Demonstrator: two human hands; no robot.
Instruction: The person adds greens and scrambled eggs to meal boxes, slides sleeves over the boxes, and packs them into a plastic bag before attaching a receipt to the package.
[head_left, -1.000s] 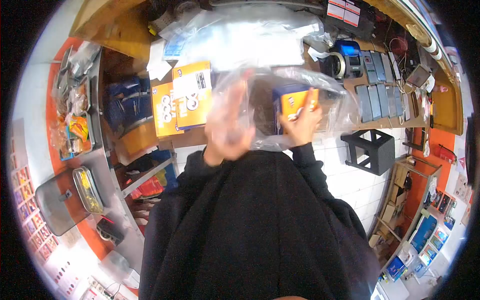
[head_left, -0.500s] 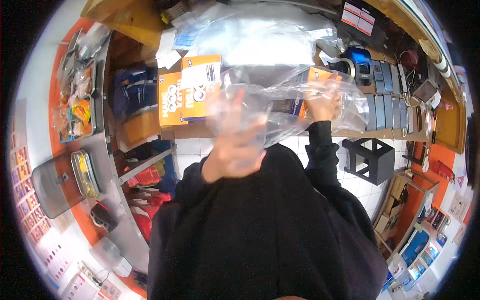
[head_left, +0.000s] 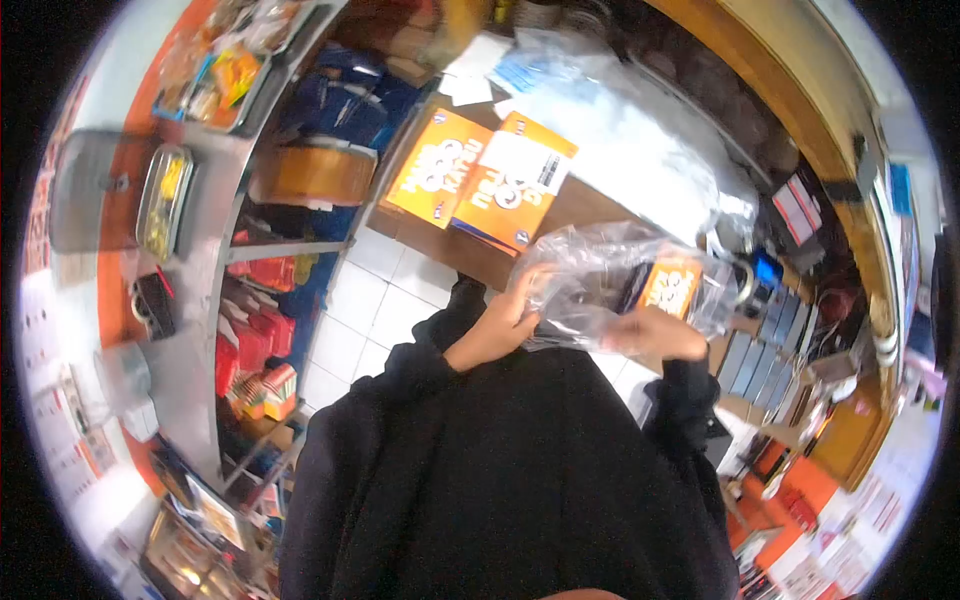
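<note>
- Apparently, the left hand [head_left: 500,325] pinches the near edge of a clear, crinkled plastic bag [head_left: 580,262], its thumb and fingers closed narrowly on the film, likely because such limp material sags unless held.
- The right hand [head_left: 655,335] is at the bag's other end, beside an orange and dark-blue cardboard box [head_left: 672,285] seen through the plastic; blur hides its fingers, so I cannot tell how firmly it grips, or whether it holds box or film.
- That box lies within the bag's outline, tilted (the film looks too flimsy to steady it alone).
- Two flat orange printed packages [head_left: 438,165] [head_left: 505,200] overlap on the brown tabletop [head_left: 595,205], perhaps lying flat for stability.
</note>
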